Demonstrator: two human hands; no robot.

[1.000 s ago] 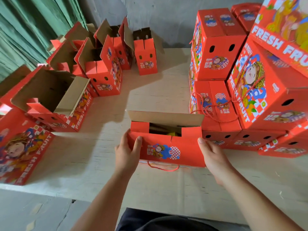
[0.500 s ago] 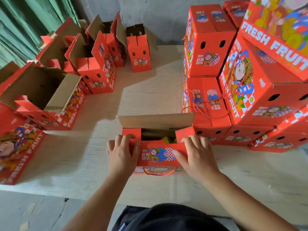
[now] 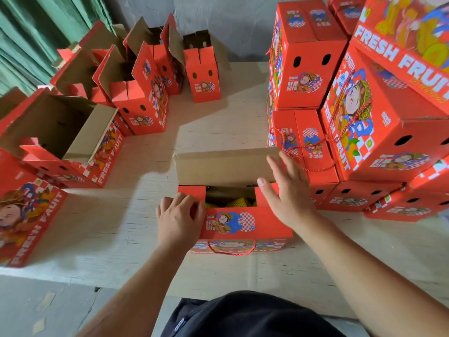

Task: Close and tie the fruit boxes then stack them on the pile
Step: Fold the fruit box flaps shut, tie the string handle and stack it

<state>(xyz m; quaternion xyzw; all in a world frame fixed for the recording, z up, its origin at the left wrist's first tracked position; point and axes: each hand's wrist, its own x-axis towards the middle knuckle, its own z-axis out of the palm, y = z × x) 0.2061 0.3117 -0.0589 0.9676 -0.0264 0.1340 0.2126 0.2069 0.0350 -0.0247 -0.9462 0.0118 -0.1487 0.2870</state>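
Head view: our left hand point(image 3: 179, 215) grips the fruit box point(image 3: 245, 222) flap; right hand point(image 3: 289, 193), fingers straight, perhaps touches the lid point(image 3: 226, 166). Stacked pile point(image 3: 364, 117) crowds the bench point(image 3: 218, 122).

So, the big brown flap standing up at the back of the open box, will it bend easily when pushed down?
Probably yes. The brown flap looks like thin corrugated card and should fold along its crease. The right hand already reaches its corner with straight fingers. The open box holds netted fruit, so it likely stays put.
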